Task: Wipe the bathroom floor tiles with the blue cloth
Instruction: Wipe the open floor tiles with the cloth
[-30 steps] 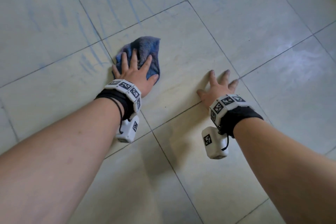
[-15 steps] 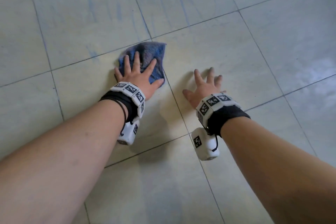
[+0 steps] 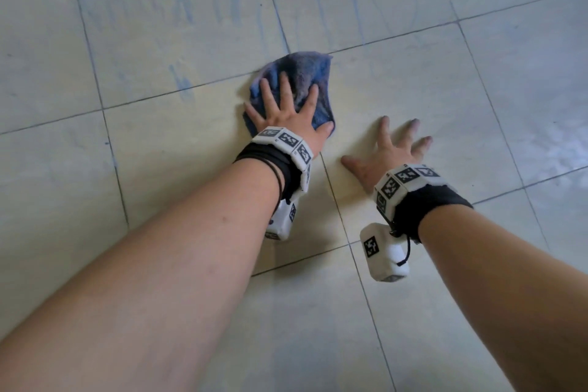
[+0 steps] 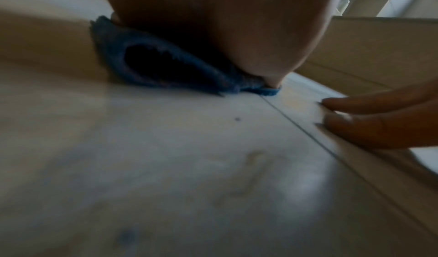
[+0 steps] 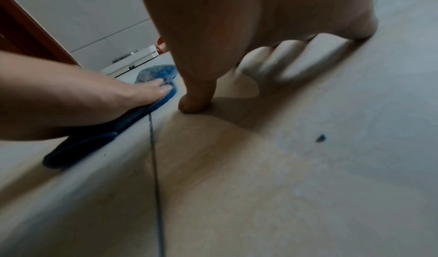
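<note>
The blue cloth (image 3: 305, 73) lies crumpled on the pale floor tiles (image 3: 413, 79), over a crossing of grout lines. My left hand (image 3: 286, 111) lies flat on it with fingers spread straight, pressing it to the floor. The left wrist view shows the cloth (image 4: 166, 68) bunched under my palm. My right hand (image 3: 388, 153) rests flat on the bare tile to the right of the cloth, fingers spread, holding nothing. In the right wrist view the cloth (image 5: 104, 135) is under my left hand (image 5: 94, 99), and my right thumb (image 5: 196, 101) touches the tile.
Faint blue streaks (image 3: 184, 9) mark the tiles beyond the cloth. A small dark spot (image 5: 320, 138) sits on the tile near my right hand. A white object (image 5: 132, 60) and a tiled wall (image 5: 83, 17) stand beyond the cloth. A brown door frame (image 5: 28, 34) is at the left.
My left hand has pushed the cloth across the tiles to a grout crossing. My right hand has shifted along the floor with it, staying flat.
</note>
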A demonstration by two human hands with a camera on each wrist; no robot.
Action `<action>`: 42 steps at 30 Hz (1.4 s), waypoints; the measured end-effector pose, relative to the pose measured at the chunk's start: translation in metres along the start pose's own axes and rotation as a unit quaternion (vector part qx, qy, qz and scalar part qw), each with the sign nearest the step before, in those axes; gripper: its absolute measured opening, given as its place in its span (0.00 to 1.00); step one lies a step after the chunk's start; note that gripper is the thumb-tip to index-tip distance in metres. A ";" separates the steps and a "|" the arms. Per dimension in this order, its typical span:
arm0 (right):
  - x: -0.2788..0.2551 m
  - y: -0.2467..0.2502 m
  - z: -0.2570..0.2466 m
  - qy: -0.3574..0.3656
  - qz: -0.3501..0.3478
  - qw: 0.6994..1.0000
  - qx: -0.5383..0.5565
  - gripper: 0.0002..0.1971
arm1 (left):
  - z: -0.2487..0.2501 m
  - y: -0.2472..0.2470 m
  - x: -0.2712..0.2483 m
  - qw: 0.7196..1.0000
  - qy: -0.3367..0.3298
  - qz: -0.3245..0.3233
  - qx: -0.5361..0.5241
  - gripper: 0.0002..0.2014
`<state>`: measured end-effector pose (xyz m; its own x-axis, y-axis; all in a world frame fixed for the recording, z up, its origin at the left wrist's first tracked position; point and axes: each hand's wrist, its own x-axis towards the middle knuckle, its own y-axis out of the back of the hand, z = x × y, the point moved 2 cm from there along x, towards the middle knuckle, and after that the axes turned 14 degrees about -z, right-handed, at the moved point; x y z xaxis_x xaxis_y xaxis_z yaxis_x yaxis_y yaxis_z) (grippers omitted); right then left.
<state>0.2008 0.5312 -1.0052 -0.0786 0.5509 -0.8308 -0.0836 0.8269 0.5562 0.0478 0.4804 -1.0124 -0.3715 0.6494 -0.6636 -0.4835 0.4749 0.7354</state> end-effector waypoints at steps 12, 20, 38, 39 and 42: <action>0.002 0.000 0.003 0.006 -0.002 1.000 0.000 0.53 | -0.015 -0.019 -0.020 1.000 -0.008 0.016 0.010 0.35; -0.007 0.002 -0.009 -0.012 0.005 1.000 -0.022 0.49 | -0.077 -0.044 -0.062 0.991 0.107 0.003 -0.080 0.35; -0.018 -0.029 -0.118 0.076 -0.024 0.994 -0.078 0.57 | -0.136 -0.009 -0.034 0.955 0.232 0.009 -0.183 0.39; -0.018 -0.029 -0.117 0.076 -0.024 0.993 -0.083 0.57 | -0.137 -0.005 -0.030 0.955 0.234 0.012 -0.183 0.38; -0.017 -0.029 -0.117 0.074 -0.025 0.993 -0.088 0.57 | -0.138 0.002 -0.022 0.956 0.235 0.021 -0.175 0.38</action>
<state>0.0880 0.4845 -1.0046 -0.2146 0.4762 -0.8528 -0.2625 0.8129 0.5200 -0.0545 0.3853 -1.0151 -0.6723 0.2854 -0.6830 -0.6646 0.1736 0.7267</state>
